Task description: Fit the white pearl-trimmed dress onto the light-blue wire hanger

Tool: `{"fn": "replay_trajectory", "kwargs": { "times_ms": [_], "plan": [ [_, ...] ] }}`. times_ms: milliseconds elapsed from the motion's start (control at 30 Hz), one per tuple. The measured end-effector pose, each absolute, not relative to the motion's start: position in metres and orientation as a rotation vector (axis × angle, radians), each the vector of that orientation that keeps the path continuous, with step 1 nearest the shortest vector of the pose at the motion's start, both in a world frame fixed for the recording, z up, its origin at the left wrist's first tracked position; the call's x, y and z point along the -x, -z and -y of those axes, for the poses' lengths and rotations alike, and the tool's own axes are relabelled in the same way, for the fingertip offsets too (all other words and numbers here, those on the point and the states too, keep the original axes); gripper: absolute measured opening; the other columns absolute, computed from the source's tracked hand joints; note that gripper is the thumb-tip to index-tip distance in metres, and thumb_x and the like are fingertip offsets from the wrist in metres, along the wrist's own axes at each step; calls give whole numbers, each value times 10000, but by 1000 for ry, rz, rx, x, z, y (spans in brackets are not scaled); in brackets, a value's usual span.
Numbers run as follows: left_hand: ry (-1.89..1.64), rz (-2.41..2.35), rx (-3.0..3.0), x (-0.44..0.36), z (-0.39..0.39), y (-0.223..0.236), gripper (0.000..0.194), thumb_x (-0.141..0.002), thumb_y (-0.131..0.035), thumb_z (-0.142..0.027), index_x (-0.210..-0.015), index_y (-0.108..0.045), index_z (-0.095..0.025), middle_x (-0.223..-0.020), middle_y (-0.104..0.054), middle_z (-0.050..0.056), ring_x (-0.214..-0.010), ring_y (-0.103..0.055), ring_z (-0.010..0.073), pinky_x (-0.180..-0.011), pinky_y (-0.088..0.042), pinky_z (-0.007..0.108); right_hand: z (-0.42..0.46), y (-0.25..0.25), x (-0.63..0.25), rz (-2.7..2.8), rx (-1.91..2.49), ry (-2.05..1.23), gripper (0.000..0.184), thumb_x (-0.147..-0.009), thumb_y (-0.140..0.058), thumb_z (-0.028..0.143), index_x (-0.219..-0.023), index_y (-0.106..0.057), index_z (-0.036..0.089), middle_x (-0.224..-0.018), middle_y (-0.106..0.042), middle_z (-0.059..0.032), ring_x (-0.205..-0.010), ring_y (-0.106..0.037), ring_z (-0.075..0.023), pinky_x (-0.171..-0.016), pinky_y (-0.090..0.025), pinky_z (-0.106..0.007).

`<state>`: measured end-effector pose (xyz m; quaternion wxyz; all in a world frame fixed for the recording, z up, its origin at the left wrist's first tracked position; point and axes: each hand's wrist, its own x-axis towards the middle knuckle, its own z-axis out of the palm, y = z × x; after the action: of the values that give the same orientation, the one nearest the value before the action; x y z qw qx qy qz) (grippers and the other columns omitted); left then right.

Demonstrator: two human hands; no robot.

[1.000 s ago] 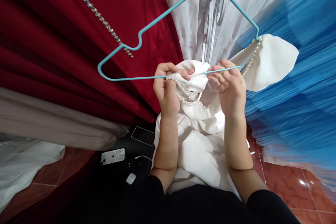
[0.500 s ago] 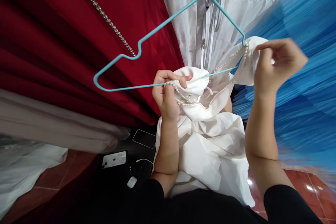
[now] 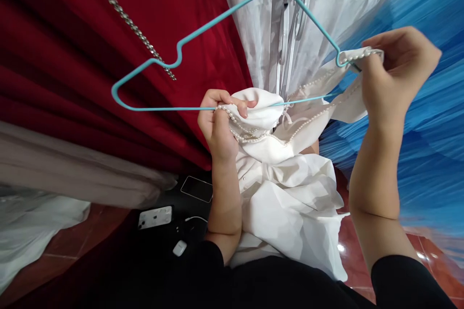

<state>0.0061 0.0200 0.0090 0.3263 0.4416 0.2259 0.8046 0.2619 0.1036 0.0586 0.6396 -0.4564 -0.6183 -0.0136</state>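
Since the earlier frame, my right grip (image 3: 402, 67) has moved up and a little farther right, drawing the pearl-edged strap (image 3: 353, 55) out from the right end of the turquoise hanger (image 3: 226, 13). Left grip (image 3: 221, 128): closed, pinching bunched cloth of the white garment (image 3: 286, 203) against the lower bar (image 3: 163, 109), apparently so that side cannot slide. Right grip: closed on the strap, fingers partly hidden by the hand, evidently holding it taut and clear of the hanger's end.

Garment located centrally, between and below my hands; bodice at the bar, skirt spread nearer me. Pearl trim (image 3: 308, 123) runs along the bodice edge. Hanger's left end carries no cloth. Red fabric (image 3: 206, 58) lies beyond it, blue tulle (image 3: 427, 154) at far right, white drapes (image 3: 250, 34) at the far side. Near left, on a black surface: two phones (image 3: 155, 217), a cable (image 3: 197, 218) and a small white case (image 3: 180, 248).

Further differences noted: hanger shifted slightly left in view; strap edge now lies flatter, where it hung steeply before. Left hold unchanged.
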Motion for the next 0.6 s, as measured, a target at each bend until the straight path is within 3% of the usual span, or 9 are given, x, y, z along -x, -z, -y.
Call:
{"fn": "replay_trajectory", "kwargs": {
  "times_ms": [200, 333, 400, 433, 533, 600],
  "plan": [
    [-2056, -529, -1109, -1, -31, -5, 79, -897, -553, -206, -827, -585, -185, -580, -570, -21, -579, -531, 124, -861, -593, 328, -108, -29, -298, 1136, 985, 19, 231, -711, -583, -34, -830, -662, 147, -761, -632, -6, -655, -587, -101, -633, -428, -244],
    [-2035, -574, -1100, -5, -35, -1, 69, -884, -580, -237, -826, -562, -205, -585, -552, -28, -618, -557, 134, -876, -584, 332, -79, 22, -285, 1034, 971, -61, 77, -776, -734, 198, -788, -658, 190, -788, -651, -23, -727, -617, -140, -732, -514, -307],
    [-2034, -576, -1099, -9, -36, 1, 71, -886, -573, -238, -826, -549, -208, -590, -541, -32, -620, -551, 132, -889, -579, 336, -62, 41, -264, 1139, 943, -213, 126, -784, -773, 283, -787, -680, 199, -915, -703, -66, -916, -676, -181, -918, -543, -369],
    [-2032, -570, -1094, -11, -35, 2, 72, -891, -566, -236, -827, -545, -208, -593, -536, -33, -619, -546, 129, -897, -575, 335, -55, 46, -252, 1187, 931, -270, 152, -769, -793, 314, -805, -693, 205, -930, -718, -70, -944, -692, -195, -940, -556, -384],
    [-2020, -547, -1077, -16, -35, 3, 67, -905, -553, -229, -843, -539, -207, -609, -534, -33, -631, -545, 127, -903, -564, 331, -42, 48, -215, 1359, 755, -681, 545, -747, -825, 426, -1237, -633, 288, -1264, -701, -75, -1098, -711, -225, -1005, -590, -432],
    [-2008, -536, -1077, -17, -34, 4, 64, -912, -559, -234, -857, -536, -210, -623, -536, -33, -645, -555, 128, -911, -557, 332, -40, 41, -195, 1372, 631, -888, 682, -765, -801, 510, -1364, -525, 335, -1383, -648, -63, -1164, -699, -232, -1049, -585, -463]
  ]
}}
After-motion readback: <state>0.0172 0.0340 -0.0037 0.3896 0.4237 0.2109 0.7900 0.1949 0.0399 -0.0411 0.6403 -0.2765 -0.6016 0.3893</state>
